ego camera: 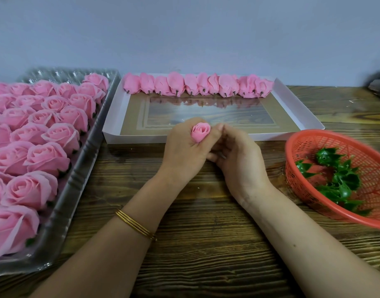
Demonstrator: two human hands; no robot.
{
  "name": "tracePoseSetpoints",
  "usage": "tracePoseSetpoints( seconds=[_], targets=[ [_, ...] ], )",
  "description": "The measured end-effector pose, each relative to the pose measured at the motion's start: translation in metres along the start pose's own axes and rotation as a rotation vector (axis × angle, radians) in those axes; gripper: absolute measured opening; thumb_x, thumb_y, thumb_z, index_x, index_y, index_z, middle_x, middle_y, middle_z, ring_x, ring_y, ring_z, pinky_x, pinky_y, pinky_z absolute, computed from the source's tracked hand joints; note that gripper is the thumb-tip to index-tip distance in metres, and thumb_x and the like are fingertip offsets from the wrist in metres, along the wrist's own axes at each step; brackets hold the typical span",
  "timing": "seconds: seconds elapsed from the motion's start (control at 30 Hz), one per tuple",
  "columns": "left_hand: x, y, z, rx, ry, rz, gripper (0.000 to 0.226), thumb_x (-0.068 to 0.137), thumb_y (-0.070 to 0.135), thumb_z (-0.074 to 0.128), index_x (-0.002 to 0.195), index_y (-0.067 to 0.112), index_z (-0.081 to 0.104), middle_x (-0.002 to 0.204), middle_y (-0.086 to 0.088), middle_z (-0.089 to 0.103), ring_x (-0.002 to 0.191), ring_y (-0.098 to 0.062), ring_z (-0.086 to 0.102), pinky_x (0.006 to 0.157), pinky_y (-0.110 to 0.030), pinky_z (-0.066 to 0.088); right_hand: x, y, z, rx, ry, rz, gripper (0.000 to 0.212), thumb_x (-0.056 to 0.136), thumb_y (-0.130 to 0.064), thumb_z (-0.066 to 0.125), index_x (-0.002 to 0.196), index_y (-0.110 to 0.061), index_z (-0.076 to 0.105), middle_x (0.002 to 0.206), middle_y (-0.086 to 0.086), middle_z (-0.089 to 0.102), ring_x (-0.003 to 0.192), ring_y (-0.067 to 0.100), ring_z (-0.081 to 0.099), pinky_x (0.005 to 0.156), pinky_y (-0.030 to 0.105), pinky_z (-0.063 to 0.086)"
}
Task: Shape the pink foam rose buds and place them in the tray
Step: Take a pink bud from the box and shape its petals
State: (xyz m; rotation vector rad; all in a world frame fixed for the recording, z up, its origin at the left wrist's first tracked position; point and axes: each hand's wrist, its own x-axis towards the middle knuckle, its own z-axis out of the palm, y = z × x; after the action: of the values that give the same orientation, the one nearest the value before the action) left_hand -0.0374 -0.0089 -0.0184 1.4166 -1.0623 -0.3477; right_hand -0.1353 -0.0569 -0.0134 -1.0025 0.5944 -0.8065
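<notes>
The left hand [184, 151] has its grip clamped round a pink rose bud [200, 132], which stands upright out of the curled fingers with its petals wound tight. The bud is held over the worktop [206, 244], just in front of the white tray [141, 138]. The right hand [238, 160] is pressed against the left, its thumb beside the bud and its fingers curled underneath. Whether that grip is pinching the bud's base or only steadying it cannot be told from here.

The shaping step looks to be in hand, and this bud is not yet in the tray. A single row of shaped buds [197, 84] already lies along the tray's far wall, stubs pointing toward the person. The rest of the tray floor is bare, so most of the filling seems to be left.

On the left, a clear plastic tray [77, 186] holds many open pink roses [47, 155], probably the stock to be worked. It is nearly full, which suggests the job is at an early stage. A red basket [303, 145] on the right holds green leaf caps [339, 179].
</notes>
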Motion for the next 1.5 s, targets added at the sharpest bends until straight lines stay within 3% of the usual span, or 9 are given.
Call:
tracePoseSetpoints(
  seconds=[0.07, 0.17, 0.3, 0.43, 0.67, 0.8, 1.1, 1.33, 1.5],
  targets=[
    [0.001, 0.001, 0.0, -0.047, 0.039, -0.021, 0.036, 0.091, 0.022, 0.067, 0.059, 0.013, 0.053, 0.052, 0.006, 0.05, 0.052, -0.005, 0.048, 0.053, -0.026, 0.042, 0.0, -0.001, 0.0, 0.031, 0.039, -0.006, 0.026, 0.097, -0.015, 0.044, 0.086, -0.007, 0.067, 0.071, 0.003, 0.065, 0.065, 0.01, 0.062, 0.061, 0.021, 0.051],
    [0.002, 0.003, 0.0, -0.099, 0.066, -0.017, 0.039, 0.091, 0.021, 0.066, 0.061, 0.001, 0.05, 0.054, -0.012, 0.05, 0.054, -0.011, 0.047, 0.053, -0.028, 0.04, -0.001, -0.001, 0.001, -0.073, 0.067, -0.03, 0.018, 0.09, 0.001, 0.047, 0.098, 0.005, 0.063, 0.078, 0.012, 0.063, 0.071, 0.019, 0.059, 0.063, 0.025, 0.049],
    [0.002, 0.006, 0.005, -0.237, 0.091, -0.11, 0.038, 0.092, 0.013, 0.066, 0.06, 0.016, 0.044, 0.048, 0.015, 0.047, 0.046, 0.003, 0.046, 0.048, -0.011, 0.039, -0.003, 0.006, 0.002, -0.322, 0.019, -0.167, 0.027, 0.077, 0.022, 0.058, 0.102, 0.012, 0.058, 0.088, 0.02, 0.063, 0.081, 0.026, 0.057, 0.078, 0.035, 0.051],
    [0.001, 0.008, 0.007, -0.375, 0.083, -0.2, 0.03, 0.091, 0.014, 0.067, 0.065, 0.014, 0.052, 0.053, 0.009, 0.054, 0.049, -0.001, 0.055, 0.048, -0.015, 0.047, -0.005, 0.01, 0.005, -0.428, -0.055, -0.283, 0.031, 0.072, 0.016, 0.073, 0.099, 0.004, 0.061, 0.079, 0.003, 0.063, 0.07, 0.009, 0.057, 0.067, 0.015, 0.05],
    [0.0, 0.01, 0.008, -0.472, 0.052, -0.297, 0.016, 0.089, 0.019, 0.069, 0.079, 0.006, 0.068, 0.066, -0.003, 0.066, 0.058, -0.01, 0.062, 0.054, -0.021, 0.053, -0.005, 0.012, 0.006, -0.572, -0.001, -0.371, 0.027, 0.07, 0.003, 0.081, 0.092, -0.005, 0.068, 0.076, 0.007, 0.069, 0.068, 0.012, 0.061, 0.069, 0.031, 0.055],
    [0.001, 0.012, 0.002, -0.515, -0.033, -0.329, 0.02, 0.087, 0.024, 0.068, 0.079, 0.006, 0.072, 0.07, -0.007, 0.068, 0.061, -0.013, 0.063, 0.056, -0.023, 0.054, -0.005, 0.009, 0.005, -0.533, -0.034, -0.336, 0.02, 0.072, 0.007, 0.078, 0.082, -0.007, 0.068, 0.067, 0.001, 0.062, 0.063, 0.01, 0.055, 0.063, 0.023, 0.05],
    [0.005, 0.011, -0.009, -0.526, -0.219, -0.355, 0.025, 0.082, 0.034, 0.069, 0.079, 0.01, 0.076, 0.081, -0.009, 0.071, 0.072, -0.016, 0.067, 0.069, -0.026, 0.057, -0.006, -0.001, 0.0, -0.395, -0.185, -0.151, 0.019, 0.082, 0.015, 0.063, 0.102, 0.013, 0.066, 0.087, 0.031, 0.063, 0.083, 0.027, 0.052, 0.086, 0.039, 0.043],
    [0.004, 0.017, -0.004, -0.574, -0.048, -0.435, 0.024, 0.094, 0.021, 0.063, 0.076, 0.006, 0.07, 0.065, -0.006, 0.068, 0.057, -0.013, 0.065, 0.053, -0.022, 0.052, -0.007, 0.004, 0.006, -0.445, -0.123, -0.211, 0.023, 0.075, 0.011, 0.073, 0.095, 0.0, 0.067, 0.074, 0.0, 0.065, 0.069, 0.012, 0.056, 0.069, 0.015, 0.049],
    [0.002, 0.016, -0.001, -0.55, -0.011, -0.431, 0.02, 0.091, 0.021, 0.066, 0.077, 0.008, 0.07, 0.061, -0.004, 0.065, 0.055, -0.012, 0.062, 0.051, -0.021, 0.051, -0.007, 0.009, 0.009, -0.567, -0.028, -0.308, 0.023, 0.07, 0.001, 0.079, 0.087, -0.005, 0.066, 0.069, -0.003, 0.062, 0.062, 0.008, 0.054, 0.063, 0.023, 0.049]
  ],
)
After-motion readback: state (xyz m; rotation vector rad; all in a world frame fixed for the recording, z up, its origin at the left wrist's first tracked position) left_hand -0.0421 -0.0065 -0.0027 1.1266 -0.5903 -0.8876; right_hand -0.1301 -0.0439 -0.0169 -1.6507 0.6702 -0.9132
